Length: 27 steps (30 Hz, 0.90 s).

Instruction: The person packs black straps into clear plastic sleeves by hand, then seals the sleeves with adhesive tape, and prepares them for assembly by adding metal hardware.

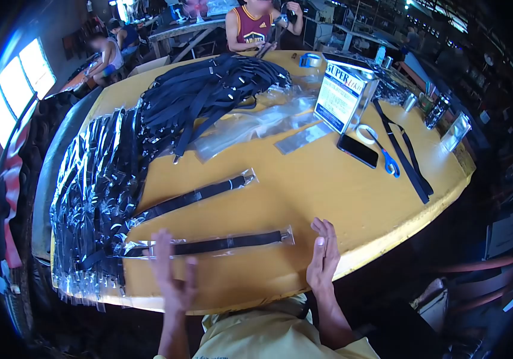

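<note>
My left hand [174, 275] is raised over the near edge of the table, fingers apart and somewhat blurred, holding nothing. It overlaps the left part of a black strap in a clear plastic sleeve [232, 242]. To the right of that sleeve's end, my right hand [323, 254] is up with its fingers extended and nothing in it. A second sleeved black strap [199, 194] lies farther back at an angle. Many more sleeved straps form a pile [98, 173] at the left, and both single sleeves reach toward it.
Loose black straps [208, 90] are heaped at the back beside clear sleeves [256, 125]. Toward the right are a tin [341, 96], tape roll [365, 134], phone [357, 150], blue-handled scissors [391, 164] and a long black strap [409, 158]. A person [255, 30] is across the table.
</note>
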Each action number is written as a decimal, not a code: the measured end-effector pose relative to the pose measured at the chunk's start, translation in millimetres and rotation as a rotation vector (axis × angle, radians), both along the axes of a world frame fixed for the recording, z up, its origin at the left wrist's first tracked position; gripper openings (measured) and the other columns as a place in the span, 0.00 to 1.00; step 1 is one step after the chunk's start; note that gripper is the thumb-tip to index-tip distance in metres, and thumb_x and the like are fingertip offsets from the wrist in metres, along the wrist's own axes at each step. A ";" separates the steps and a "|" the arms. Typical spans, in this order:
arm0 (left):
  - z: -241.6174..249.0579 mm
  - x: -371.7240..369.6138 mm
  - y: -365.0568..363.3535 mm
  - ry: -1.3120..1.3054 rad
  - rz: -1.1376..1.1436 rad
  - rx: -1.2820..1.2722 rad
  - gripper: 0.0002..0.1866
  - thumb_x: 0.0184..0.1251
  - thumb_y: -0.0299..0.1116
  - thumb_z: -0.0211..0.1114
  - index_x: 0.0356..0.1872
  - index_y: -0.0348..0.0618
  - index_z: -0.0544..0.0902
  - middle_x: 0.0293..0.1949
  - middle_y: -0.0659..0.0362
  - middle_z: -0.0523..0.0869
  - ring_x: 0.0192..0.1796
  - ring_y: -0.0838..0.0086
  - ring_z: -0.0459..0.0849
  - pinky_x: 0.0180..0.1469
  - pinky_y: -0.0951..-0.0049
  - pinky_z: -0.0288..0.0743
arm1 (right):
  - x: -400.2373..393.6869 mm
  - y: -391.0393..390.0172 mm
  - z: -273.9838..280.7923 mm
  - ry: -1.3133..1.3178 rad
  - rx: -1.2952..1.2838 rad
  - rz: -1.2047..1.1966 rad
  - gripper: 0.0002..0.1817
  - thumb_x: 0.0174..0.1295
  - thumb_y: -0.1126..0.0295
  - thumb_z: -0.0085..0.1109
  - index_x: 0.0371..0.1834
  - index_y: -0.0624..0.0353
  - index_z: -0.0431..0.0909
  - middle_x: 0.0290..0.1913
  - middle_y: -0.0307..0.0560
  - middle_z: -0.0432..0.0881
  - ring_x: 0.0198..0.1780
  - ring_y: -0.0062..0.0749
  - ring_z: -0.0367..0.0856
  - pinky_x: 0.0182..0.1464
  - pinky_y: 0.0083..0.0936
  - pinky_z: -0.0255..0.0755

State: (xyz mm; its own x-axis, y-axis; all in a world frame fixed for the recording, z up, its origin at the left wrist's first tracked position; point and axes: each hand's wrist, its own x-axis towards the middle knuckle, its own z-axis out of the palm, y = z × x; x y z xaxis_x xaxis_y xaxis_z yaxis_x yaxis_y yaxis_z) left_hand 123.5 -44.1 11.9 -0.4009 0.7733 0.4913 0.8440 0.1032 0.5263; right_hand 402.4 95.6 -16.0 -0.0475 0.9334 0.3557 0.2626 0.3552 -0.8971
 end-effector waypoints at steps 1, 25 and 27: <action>-1.7 -18.7 -8.1 0.062 0.036 0.130 0.32 0.75 0.32 0.64 0.77 0.39 0.67 0.77 0.48 0.71 0.82 0.51 0.62 0.82 0.40 0.35 | 1.8 0.9 -0.7 0.117 -0.001 -0.004 0.27 0.83 0.60 0.42 0.73 0.74 0.64 0.64 0.63 0.80 0.64 0.46 0.80 0.70 0.39 0.68; 22.8 -178.9 -103.8 0.312 0.552 -0.449 0.24 0.63 0.31 0.70 0.62 0.49 0.82 0.68 0.49 0.75 0.71 0.50 0.71 0.69 0.50 0.71 | 2.3 1.3 9.4 -0.239 0.133 0.049 0.22 0.81 0.59 0.52 0.53 0.72 0.83 0.48 0.61 0.88 0.48 0.49 0.88 0.54 0.38 0.82; 21.1 -182.9 -101.4 0.340 0.549 -0.418 0.21 0.64 0.32 0.69 0.60 0.49 0.83 0.67 0.50 0.77 0.71 0.52 0.72 0.70 0.51 0.70 | 1.5 4.1 8.1 -0.177 0.043 0.064 0.22 0.81 0.59 0.52 0.53 0.72 0.82 0.48 0.61 0.87 0.48 0.47 0.88 0.55 0.38 0.82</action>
State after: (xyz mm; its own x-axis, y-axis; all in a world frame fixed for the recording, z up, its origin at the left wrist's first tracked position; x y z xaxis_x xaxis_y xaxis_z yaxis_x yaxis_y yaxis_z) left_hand -59.4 -145.5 32.9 -0.6599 0.6557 0.3669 0.7229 0.6872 0.0722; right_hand 403.9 99.7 -7.9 -0.1720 0.9103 0.3764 0.3903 0.4138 -0.8225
